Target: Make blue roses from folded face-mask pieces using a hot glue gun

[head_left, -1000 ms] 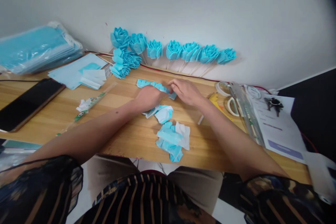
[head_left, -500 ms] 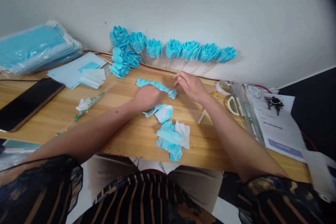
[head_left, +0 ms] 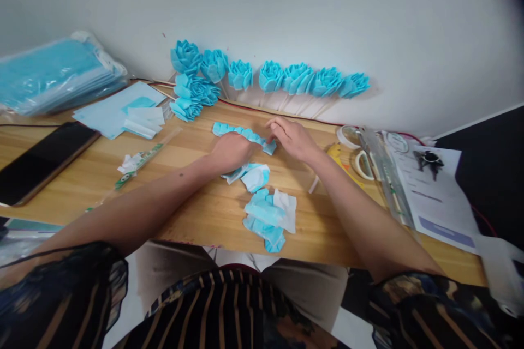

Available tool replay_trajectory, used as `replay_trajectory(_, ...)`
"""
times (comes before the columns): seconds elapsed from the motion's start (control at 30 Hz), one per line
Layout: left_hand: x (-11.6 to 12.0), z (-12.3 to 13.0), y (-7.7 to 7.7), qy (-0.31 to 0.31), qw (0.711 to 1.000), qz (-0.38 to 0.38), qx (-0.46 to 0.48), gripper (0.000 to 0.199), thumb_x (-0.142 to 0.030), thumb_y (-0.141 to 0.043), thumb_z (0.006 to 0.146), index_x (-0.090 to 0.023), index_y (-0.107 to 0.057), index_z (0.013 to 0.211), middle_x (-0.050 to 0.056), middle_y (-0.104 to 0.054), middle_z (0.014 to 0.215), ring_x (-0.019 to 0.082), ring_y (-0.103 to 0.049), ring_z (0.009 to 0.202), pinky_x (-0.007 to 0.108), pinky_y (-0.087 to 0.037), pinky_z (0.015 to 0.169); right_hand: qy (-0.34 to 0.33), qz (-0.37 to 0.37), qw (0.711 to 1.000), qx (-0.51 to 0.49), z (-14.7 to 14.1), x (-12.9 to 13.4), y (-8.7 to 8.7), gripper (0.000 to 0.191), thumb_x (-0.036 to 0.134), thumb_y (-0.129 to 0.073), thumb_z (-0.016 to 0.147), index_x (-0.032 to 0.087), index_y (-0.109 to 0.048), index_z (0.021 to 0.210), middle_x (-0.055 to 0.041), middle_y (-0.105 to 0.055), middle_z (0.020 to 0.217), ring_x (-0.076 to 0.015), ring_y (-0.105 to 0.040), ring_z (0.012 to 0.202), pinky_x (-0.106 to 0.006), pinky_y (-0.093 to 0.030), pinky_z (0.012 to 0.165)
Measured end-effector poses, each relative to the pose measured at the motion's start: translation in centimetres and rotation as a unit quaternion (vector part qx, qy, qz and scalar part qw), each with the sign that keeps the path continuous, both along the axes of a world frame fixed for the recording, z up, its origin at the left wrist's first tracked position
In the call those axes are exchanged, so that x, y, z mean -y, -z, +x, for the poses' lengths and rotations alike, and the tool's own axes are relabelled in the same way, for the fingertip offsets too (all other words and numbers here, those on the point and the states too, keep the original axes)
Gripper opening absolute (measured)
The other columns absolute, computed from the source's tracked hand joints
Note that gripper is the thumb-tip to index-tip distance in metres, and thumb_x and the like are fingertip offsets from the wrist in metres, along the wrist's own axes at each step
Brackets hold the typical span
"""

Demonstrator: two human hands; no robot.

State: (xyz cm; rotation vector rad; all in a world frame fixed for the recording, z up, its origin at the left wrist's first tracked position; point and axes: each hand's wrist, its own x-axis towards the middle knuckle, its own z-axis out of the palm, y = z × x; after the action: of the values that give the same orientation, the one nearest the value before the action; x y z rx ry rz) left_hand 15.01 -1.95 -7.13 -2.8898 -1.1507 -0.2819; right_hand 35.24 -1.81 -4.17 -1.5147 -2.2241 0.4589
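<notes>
A pleated blue fabric strip (head_left: 242, 132) lies across the middle of the desk. My left hand (head_left: 234, 151) is closed against its near edge, with the fingertips hidden beneath the hand. At the strip's right end is my right hand (head_left: 290, 138), fingers bent and apart, a fingertip just at the strip. Whether that fingertip presses on it I cannot tell. Below my left hand lie crumpled blue-and-white fabric pieces (head_left: 256, 176). A larger loose heap of similar pieces (head_left: 266, 215) rests closer to the desk's front edge.
Several blue fabric flowers (head_left: 297, 77) on sticks lean along the wall. On the left are a bag of blue masks (head_left: 57, 73), flat light-blue sheets (head_left: 102, 112) and a phone (head_left: 47, 161). Tape rolls (head_left: 364, 165), a printed sheet (head_left: 434, 196) and keys (head_left: 429, 159) lie right.
My right hand has moved slightly left and down, bringing its fingers to the strip's right end. My left hand and the strip have stayed in place.
</notes>
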Motion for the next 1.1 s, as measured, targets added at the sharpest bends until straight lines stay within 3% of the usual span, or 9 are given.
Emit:
replay_trajectory(0.13,-0.1,-0.1,0.2,0.013,1.0,0.011,0.02,0.036,-0.018,-0.045,0.091,-0.021,-0.076,0.108,0.009,-0.073,0.079,0.021,-0.064,0.073,0.03,-0.03,0.058,0.019,-0.002,0.999,-0.046,0.2,-0.2,-0.3,0.035,0.033,-0.033,0.1,0.02,-0.063,0.111,-0.0022,-0.077,0.08,-0.0202,-0.07,0.085,-0.031,-0.046,0.08)
replay_trajectory(0.43,-0.1,0.0,0.2,0.001,1.0,-0.011,0.017,0.035,-0.017,-0.045,0.09,-0.019,-0.076,0.108,0.009,-0.073,0.08,0.021,-0.064,0.072,0.031,-0.033,0.06,0.042,0.039,0.998,0.034,0.1,0.0,0.5,0.033,0.033,-0.034,0.1,0.021,-0.065,0.104,-0.0047,-0.078,0.086,-0.0235,-0.07,0.087,-0.033,-0.044,0.081)
replay_trajectory(0.63,-0.1,-0.1,0.1,0.008,1.0,0.002,0.012,0.038,-0.017,-0.044,0.09,-0.021,-0.076,0.11,0.01,-0.074,0.079,0.021,-0.065,0.072,0.03,-0.035,0.06,0.03,0.017,0.998,-0.043,0.0,0.4,0.1,0.033,0.033,-0.033,0.101,0.02,-0.063,0.109,-0.0028,-0.078,0.083,-0.0205,-0.071,0.089,-0.03,-0.046,0.083)
replay_trajectory(0.8,-0.1,0.0,0.4,-0.007,1.0,0.0,-0.016,0.04,-0.017,-0.046,0.09,-0.026,-0.075,0.117,0.008,-0.075,0.078,0.019,-0.064,0.068,0.028,-0.038,0.062,0.074,0.055,0.995,0.039,0.4,0.4,0.6,0.032,0.032,-0.034,0.102,0.021,-0.064,0.107,-0.0042,-0.078,0.086,-0.0234,-0.071,0.091,-0.032,-0.044,0.084)
replay_trajectory(0.97,0.1,-0.5,-0.9,-0.038,0.999,-0.019,-0.012,0.04,-0.019,-0.046,0.092,-0.028,-0.074,0.12,0.009,-0.078,0.09,0.02,-0.068,0.075,0.029,-0.042,0.068,0.057,0.072,0.99,0.104,-0.3,0.8,1.1,0.033,0.032,-0.034,0.103,0.019,-0.064,0.107,-0.0074,-0.077,0.089,-0.0247,-0.07,0.09,-0.034,-0.042,0.086)
replay_trajectory(1.1,-0.7,-1.2,-2.6,-0.098,0.992,-0.024,0.072,0.036,-0.025,-0.049,0.094,-0.026,-0.074,0.12,0.008,-0.079,0.101,0.021,-0.07,0.082,0.026,-0.043,0.068,0.049,0.089,0.989,0.111,-0.3,1.0,1.3,0.037,0.034,-0.031,0.104,0.017,-0.063,0.106,-0.0114,-0.076,0.095,-0.0247,-0.069,0.094,-0.034,-0.04,0.09)
